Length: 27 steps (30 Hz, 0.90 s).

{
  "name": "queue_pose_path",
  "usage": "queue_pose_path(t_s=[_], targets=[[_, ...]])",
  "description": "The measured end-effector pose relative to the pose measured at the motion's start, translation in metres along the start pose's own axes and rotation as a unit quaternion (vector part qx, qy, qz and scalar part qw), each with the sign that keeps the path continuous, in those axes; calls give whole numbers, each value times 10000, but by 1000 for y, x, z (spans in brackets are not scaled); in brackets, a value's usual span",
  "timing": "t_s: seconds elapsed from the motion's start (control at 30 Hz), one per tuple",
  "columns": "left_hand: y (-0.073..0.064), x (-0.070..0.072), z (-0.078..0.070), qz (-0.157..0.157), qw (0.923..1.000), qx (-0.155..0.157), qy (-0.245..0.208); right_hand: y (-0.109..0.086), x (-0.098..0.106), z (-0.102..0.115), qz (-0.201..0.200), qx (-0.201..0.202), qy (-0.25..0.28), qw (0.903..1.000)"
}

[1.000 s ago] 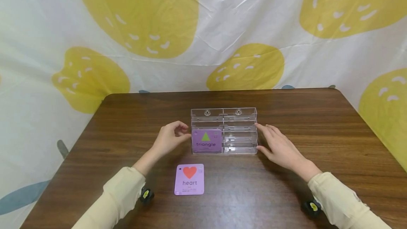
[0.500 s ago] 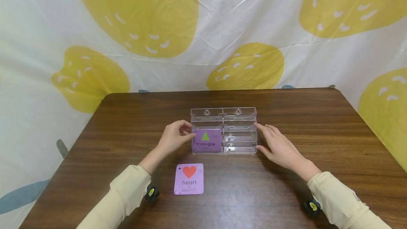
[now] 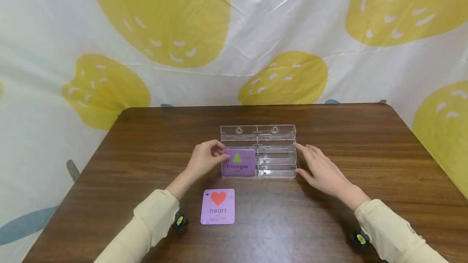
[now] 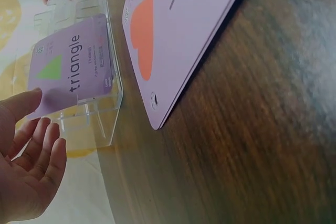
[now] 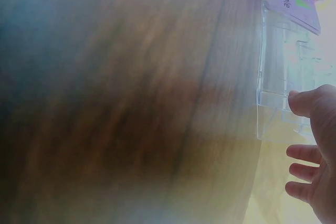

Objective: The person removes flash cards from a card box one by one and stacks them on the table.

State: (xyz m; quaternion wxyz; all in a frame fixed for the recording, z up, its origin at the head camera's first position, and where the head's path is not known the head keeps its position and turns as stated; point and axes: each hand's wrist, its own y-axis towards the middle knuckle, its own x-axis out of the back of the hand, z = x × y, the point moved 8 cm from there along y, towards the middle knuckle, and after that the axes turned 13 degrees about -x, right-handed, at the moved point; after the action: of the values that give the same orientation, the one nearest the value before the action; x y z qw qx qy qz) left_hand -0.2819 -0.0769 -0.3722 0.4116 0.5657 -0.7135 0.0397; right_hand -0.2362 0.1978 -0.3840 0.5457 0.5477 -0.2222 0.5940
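Observation:
A clear plastic rack (image 3: 276,160) with two columns of tiered pockets stands on the table in the head view. In its lower left pocket sits a purple flash card (image 3: 238,168) marked "triangle". My left hand (image 3: 204,158) has its thumb on the upper left corner of this card, fingers curled behind that edge; the left wrist view shows the thumb (image 4: 32,100) on the card's face. At the rack's right side, my right hand (image 3: 323,170) rests thumb and index fingertip against it, fingers extended. A purple "heart" flash card (image 3: 218,216) lies face up in front of the rack.
A brown wood-grain table (image 3: 285,230) carries everything. Behind it hangs a white curtain (image 3: 204,88) with yellow fruit prints. In the left wrist view, the heart card looks like a small stack with a punched corner hole (image 4: 154,100).
My left hand has moved right, from the rack's left side onto the triangle card's corner. The right hand, the rack and the heart card have stayed in place.

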Motion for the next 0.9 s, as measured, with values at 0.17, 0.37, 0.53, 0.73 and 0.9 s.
queue_pose_path(t_s=[0.17, 0.37, 0.53, 0.73, 0.9], targets=[[0, -1, 3, -38, 10000, 16, 73, 0, 0, 0, 4, -12, -17, 10000], [1, -2, 4, -95, 9998, -118, 105, 0, 0, 0, -5, -23, -10, 10000], [0, -3, 6, -129, 9998, -117, -57, -1, 0, -1, -17, -19, -5, 10000], [0, -2, 9, -125, 9995, -62, -268, -1, -1, -1, 4, -49, -16, 10000], [-1, -1, 10, -83, 9993, -35, -361, 0, -2, -2, 14, -57, -45, 10000]])
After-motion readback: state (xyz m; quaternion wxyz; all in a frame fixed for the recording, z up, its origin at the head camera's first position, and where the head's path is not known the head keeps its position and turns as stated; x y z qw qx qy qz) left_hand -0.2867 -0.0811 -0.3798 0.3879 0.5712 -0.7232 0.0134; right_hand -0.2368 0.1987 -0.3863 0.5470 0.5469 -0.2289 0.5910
